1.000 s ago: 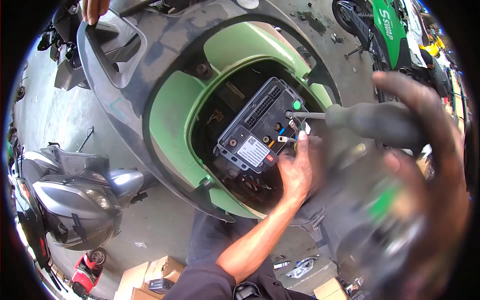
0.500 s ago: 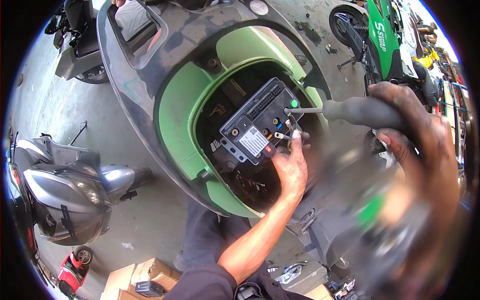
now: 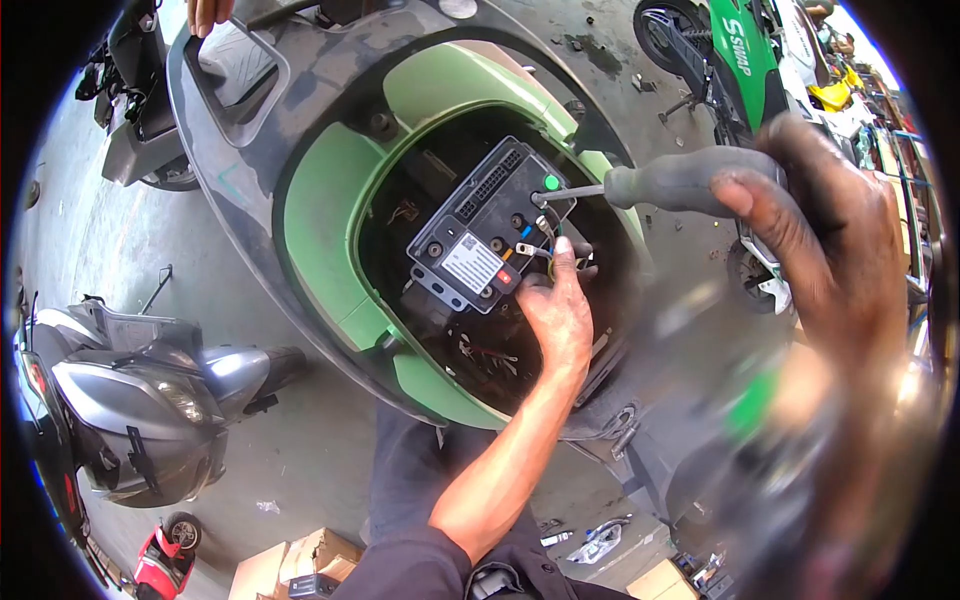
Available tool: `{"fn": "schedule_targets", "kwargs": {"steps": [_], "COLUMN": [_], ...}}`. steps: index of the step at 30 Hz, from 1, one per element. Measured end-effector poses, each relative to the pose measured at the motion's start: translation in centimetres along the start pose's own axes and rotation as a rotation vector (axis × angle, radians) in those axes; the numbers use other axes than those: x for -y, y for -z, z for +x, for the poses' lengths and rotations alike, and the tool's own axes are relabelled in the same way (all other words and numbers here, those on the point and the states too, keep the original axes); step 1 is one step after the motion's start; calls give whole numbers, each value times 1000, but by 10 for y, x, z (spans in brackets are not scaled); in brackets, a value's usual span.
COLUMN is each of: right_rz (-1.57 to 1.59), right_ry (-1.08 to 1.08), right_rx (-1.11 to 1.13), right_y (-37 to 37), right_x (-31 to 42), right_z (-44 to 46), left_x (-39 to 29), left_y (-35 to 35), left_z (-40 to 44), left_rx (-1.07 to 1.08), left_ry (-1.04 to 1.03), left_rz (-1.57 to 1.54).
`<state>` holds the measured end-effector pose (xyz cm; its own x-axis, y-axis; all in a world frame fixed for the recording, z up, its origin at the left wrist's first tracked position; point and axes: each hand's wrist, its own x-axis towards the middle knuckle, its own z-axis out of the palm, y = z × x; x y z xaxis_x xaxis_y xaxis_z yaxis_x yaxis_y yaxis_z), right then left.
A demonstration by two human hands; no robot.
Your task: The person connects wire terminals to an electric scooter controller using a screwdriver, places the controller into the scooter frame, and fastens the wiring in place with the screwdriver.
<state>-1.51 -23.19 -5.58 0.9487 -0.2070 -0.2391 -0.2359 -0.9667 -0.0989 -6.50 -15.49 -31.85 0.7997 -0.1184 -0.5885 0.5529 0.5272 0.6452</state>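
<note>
My left hand (image 3: 560, 315) reaches into the scooter's open underseat bay. Its thumb and fingers close around thin cables (image 3: 547, 252) with metal ring terminals, beside a black electronic controller (image 3: 468, 219). The controller bears a white label, a row of connector sockets, a green round cap and several screw terminals. At the right, my right hand (image 3: 835, 230) grips the grey handle of a screwdriver (image 3: 690, 183). The screwdriver's tip meets a terminal near the green cap. My right forearm is blurred, and my left fingertips are partly hidden behind the cables.
Green inner panels (image 3: 335, 240) and a dusty dark body shell (image 3: 250, 150) surround the bay. Another person's hand (image 3: 207, 14) rests on the shell's handle opening. A silver scooter (image 3: 140, 410) stands left, a green one (image 3: 735, 60) upper right. Cardboard boxes (image 3: 262, 572) lie below.
The scooter, controller and both my hands appear shifted left and up in view. The screwdriver tip stays at the same terminal. More of the other person's hand shows at the top.
</note>
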Motion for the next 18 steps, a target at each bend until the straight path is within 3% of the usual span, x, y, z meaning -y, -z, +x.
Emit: {"fn": "schedule_targets", "kwargs": {"steps": [3,7,10,11,14,18], "right_rz": [132,-376,-98,64,-101,-261], "right_ry": [200,443,42,114,567,128], "right_rx": [-177,-274,105,64,-198,80], "right_y": [-19,-10,7,5,-10,3], "right_x": [-1,-14,1,7,-17,3], "right_z": [-7,-5,4,1,5,6], "left_x": [0,2,-2,-2,1,2], "left_y": [0,1,-1,1,3,2], "left_z": [0,0,-2,-2,-1,0], "left_rx": [1,-25,-7,-5,-19,-7], "left_ry": [-3,-14,-3,12,10,-8], "left_rz": [14,-6,14,32,-3,8]}}
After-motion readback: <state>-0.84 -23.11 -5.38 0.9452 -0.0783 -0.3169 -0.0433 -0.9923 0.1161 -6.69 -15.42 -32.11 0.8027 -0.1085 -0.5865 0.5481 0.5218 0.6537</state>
